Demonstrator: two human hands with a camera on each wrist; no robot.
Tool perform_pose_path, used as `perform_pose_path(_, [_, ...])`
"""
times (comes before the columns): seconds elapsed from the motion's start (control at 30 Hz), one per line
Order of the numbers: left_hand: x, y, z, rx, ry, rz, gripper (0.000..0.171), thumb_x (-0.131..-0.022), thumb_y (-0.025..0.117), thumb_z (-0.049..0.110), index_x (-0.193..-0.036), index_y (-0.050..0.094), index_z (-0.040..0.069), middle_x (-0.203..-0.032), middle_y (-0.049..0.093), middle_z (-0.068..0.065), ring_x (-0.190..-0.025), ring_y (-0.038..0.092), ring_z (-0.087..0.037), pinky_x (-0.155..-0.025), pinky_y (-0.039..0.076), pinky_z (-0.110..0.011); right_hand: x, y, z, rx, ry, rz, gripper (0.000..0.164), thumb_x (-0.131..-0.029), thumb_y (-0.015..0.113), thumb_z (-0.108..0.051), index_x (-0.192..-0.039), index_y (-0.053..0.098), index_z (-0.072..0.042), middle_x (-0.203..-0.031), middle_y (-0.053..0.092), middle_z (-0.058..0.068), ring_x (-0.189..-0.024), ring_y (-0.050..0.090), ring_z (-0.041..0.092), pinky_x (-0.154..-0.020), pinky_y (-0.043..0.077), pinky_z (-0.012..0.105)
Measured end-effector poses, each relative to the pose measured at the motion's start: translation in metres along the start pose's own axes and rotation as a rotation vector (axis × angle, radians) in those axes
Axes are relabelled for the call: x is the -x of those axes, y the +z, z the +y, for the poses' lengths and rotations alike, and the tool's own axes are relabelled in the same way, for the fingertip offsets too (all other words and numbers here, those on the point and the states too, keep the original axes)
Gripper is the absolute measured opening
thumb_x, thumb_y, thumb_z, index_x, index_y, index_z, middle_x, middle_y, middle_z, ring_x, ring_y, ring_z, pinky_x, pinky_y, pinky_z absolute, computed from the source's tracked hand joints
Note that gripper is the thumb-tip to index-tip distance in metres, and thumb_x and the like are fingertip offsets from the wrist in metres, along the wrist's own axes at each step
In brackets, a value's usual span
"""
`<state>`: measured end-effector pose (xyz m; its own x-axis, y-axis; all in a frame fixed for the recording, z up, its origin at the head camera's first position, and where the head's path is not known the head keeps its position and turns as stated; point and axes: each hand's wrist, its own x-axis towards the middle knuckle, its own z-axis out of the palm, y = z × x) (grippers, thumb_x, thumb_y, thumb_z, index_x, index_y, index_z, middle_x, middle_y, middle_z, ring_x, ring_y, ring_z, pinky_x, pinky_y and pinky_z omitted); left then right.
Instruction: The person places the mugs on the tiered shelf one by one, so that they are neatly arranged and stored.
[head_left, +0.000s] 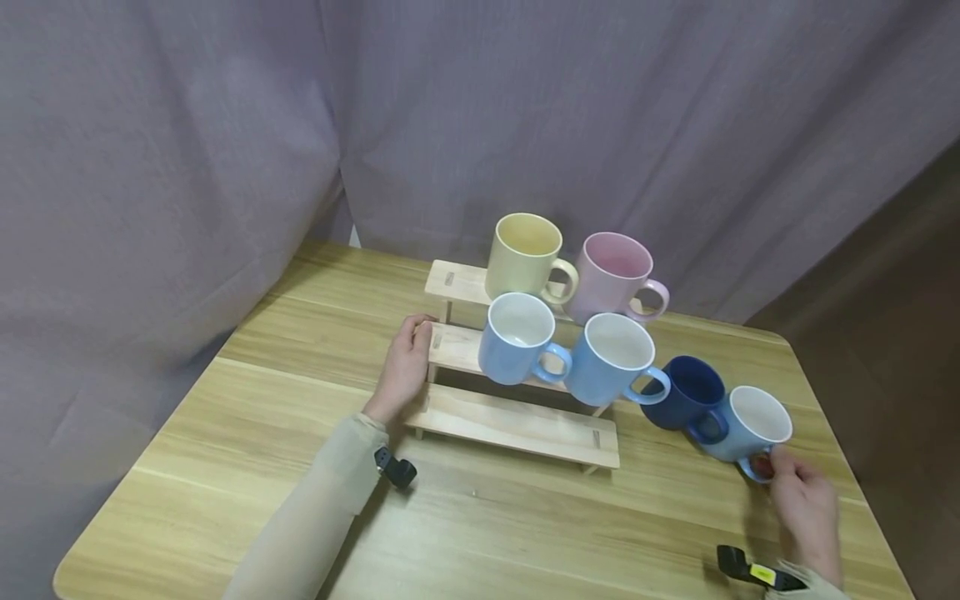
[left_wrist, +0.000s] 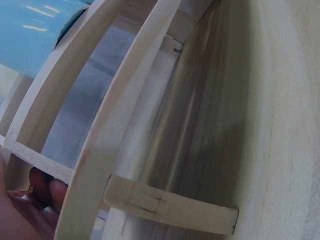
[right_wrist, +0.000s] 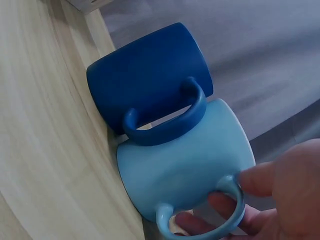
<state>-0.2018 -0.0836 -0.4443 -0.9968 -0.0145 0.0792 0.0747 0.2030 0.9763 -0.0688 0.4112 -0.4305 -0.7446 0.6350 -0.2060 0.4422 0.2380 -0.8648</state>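
A three-tier wooden rack (head_left: 510, 421) stands on the table. My left hand (head_left: 405, 367) grips the left end of its middle tier; in the left wrist view curled fingers (left_wrist: 47, 192) show beside the rack's side strip. At the right, my right hand (head_left: 806, 500) holds the handle of a light blue mug (head_left: 738, 433), with fingers inside the handle loop in the right wrist view. That mug is upright beside a dark blue mug (head_left: 678, 392), whose handle (right_wrist: 170, 127) points toward it. Both mugs are to the right of the rack.
On the top tier are a yellow mug (head_left: 517, 262) and a pink mug (head_left: 607, 279). Two light blue mugs, a left one (head_left: 506, 354) and a right one (head_left: 600, 371), occupy the middle tier. A grey curtain (head_left: 600, 108) hangs behind the wooden table (head_left: 300, 375).
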Motion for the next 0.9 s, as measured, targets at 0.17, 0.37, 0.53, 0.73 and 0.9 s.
perform_pose_path(0.17, [0.001, -0.001, 0.001, -0.005, 0.004, -0.003, 0.041, -0.106, 0.033, 0.04, -0.131, 0.05, 0.012, -0.123, 0.059, -0.01, -0.117, 0.054, -0.028, -0.098, 0.044, -0.047, -0.023, -0.002, 0.025, -0.177, -0.038, -0.113, 0.03, -0.099, 0.052, -0.04, -0.097, 0.063, -0.013, -0.076, 0.064, -0.019, -0.077, 0.057, -0.006, -0.065, 0.049, 0.013])
perform_pose_path(0.37, [0.002, -0.002, 0.001, 0.007, 0.005, -0.002, 0.04, -0.106, 0.033, 0.038, -0.131, 0.05, 0.012, -0.119, 0.059, -0.01, -0.112, 0.055, -0.027, -0.095, 0.045, -0.046, -0.028, -0.006, 0.033, -0.281, -0.031, -0.222, 0.027, -0.095, 0.058, -0.04, -0.085, 0.068, -0.018, -0.081, 0.066, -0.011, -0.076, 0.064, 0.002, -0.067, 0.054, 0.02])
perform_pose_path(0.53, [0.002, -0.001, -0.001, 0.006, 0.001, -0.005, 0.042, -0.106, 0.034, 0.039, -0.132, 0.05, 0.01, -0.123, 0.059, -0.01, -0.115, 0.055, -0.028, -0.097, 0.045, -0.047, -0.011, -0.001, 0.024, -0.286, 0.023, -0.162, 0.033, -0.097, 0.054, -0.038, -0.086, 0.066, -0.01, -0.08, 0.064, -0.01, -0.073, 0.065, 0.004, -0.068, 0.055, 0.022])
perform_pose_path(0.73, [0.002, 0.0, -0.002, 0.001, -0.002, -0.004, 0.041, -0.106, 0.033, 0.04, -0.131, 0.051, 0.013, -0.122, 0.059, -0.009, -0.114, 0.056, -0.028, -0.097, 0.045, -0.047, -0.009, 0.004, 0.036, -0.265, 0.0, -0.07, 0.033, -0.098, 0.053, -0.037, -0.093, 0.065, -0.007, -0.078, 0.061, -0.014, -0.068, 0.063, 0.0, -0.063, 0.055, 0.019])
perform_pose_path(0.9, [0.001, -0.001, 0.0, 0.003, 0.0, -0.003, 0.043, -0.106, 0.033, 0.04, -0.132, 0.05, 0.01, -0.12, 0.06, -0.011, -0.112, 0.057, -0.029, -0.095, 0.046, -0.047, -0.007, 0.003, 0.039, -0.295, 0.005, -0.026, 0.025, -0.098, 0.054, -0.036, -0.089, 0.066, -0.016, -0.076, 0.063, -0.015, -0.066, 0.063, 0.0, -0.061, 0.054, 0.018])
